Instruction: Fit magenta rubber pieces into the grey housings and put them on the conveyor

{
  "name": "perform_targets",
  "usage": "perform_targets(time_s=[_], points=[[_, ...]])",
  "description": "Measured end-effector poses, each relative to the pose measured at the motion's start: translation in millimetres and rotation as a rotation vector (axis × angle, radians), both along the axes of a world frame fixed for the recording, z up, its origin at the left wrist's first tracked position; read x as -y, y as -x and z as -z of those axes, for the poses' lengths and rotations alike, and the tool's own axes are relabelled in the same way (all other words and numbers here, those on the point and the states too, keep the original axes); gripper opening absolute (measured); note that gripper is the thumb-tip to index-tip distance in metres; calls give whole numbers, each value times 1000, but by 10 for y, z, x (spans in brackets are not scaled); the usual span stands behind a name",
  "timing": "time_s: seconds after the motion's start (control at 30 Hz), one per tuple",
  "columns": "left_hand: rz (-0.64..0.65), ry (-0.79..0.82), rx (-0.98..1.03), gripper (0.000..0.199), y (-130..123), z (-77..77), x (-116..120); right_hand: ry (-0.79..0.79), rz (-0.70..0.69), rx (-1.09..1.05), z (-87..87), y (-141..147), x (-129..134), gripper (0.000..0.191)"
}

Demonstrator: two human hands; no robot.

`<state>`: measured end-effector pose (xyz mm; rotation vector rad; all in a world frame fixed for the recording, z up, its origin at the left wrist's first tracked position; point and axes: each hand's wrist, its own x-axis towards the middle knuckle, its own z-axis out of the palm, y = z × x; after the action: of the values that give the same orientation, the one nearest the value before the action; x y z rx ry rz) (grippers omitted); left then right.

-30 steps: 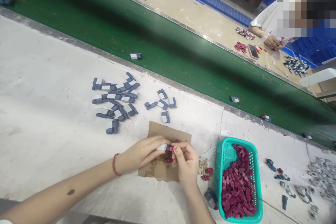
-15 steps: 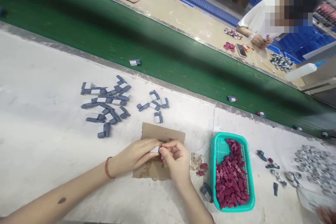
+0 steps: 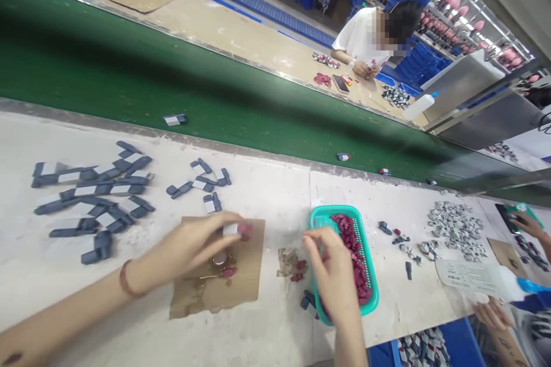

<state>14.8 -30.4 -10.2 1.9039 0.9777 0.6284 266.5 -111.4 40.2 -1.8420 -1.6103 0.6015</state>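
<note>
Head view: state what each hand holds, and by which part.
Left hand: a small block, by its pale end. Right hand: whether it holds anything cannot be told.

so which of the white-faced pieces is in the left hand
The white-faced piece above the cardboard, held by the left hand: a red part shows at its right end, while the loose pieces to its left show only white and blue-grey.

No legible text, brand, number or sign found. Bottle [image 3: 471,277] with blue cap [image 3: 530,286], right side of bench [image 3: 275,183]: faint printing on body, too blurred to read.
</note>
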Motion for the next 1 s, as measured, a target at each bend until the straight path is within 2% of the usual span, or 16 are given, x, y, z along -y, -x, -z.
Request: perform_targets(time_s=[0.07,0.17,0.3,0.4,0.53,0.67,0.8,0.9,1.0], points=[[-71,-53,-61,32,-70,-20,-312,-1,33,245,85,-311,38,14],[-142,-181,-158,35,-212,-15,-846,58,-59,418,253,-554,100,17],[-239,-283,-258,31,-476,42,-1441,74,-123,444,358,-555,150,22],[-254,-307,-287,32,-620,94,-1706,34,-133,368,361,-553,151,21],[-264,-343,-323,32,-517,136,-1884,65,-79,207,379,-626,110,14],[-415,-324,-356,36,-106,157,-1942,126,-30,55,371,-645,63,6],[-527,-214,-324,24,228,174,-1950,130,26,-173,276,-560,26,11],[-550,-120,-222,15,281,147,-1936,98,97,-335,186,-448,16,20],[-583,10,-71,20,240,88,-1818,67,153,-420,119,-308,22,27]])
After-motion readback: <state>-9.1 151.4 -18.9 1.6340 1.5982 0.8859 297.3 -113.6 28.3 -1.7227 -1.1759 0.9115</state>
